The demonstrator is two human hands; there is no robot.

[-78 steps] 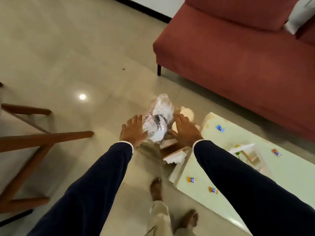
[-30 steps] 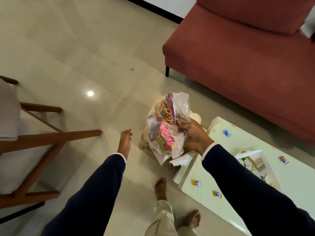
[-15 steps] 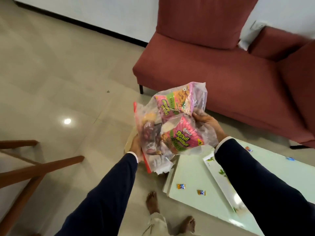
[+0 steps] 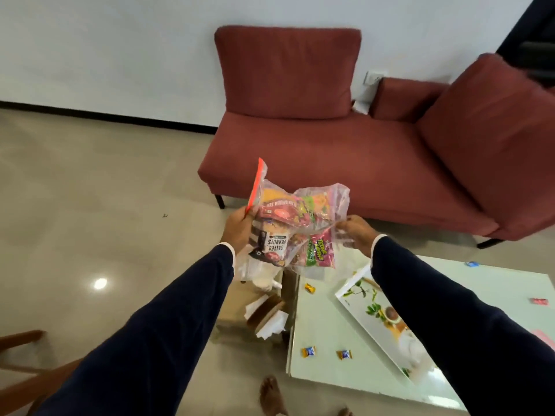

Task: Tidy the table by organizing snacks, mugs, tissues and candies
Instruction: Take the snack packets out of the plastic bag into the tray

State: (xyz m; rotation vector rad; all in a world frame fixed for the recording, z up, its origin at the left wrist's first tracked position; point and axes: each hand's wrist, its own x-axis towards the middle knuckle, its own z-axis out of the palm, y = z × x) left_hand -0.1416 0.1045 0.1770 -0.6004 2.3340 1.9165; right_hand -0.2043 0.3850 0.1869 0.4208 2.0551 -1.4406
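Holding a clear zip bag point(image 4: 295, 226) of snacks in the air, a person in dark sleeves stands at the corner of a pale green table point(image 4: 492, 291), with a red sofa point(image 4: 360, 151) behind. The left hand point(image 4: 238, 232) grips the bag's orange zip edge, fingers curled round it; the right hand point(image 4: 356, 234) pinches the opposite side of the film. Inside are several packets, one marked salted peanuts point(image 4: 276, 246), others pink and green. The bag looks light, soft and slippery, likely to sag, so the firmer zip edge seems the best hold. On the table lie a white leaf-print tray point(image 4: 378, 313) and scattered wrapped candies point(image 4: 309, 351). Beside the table, on the floor, a cardboard box point(image 4: 240, 307) holds white tissues point(image 4: 274, 324).
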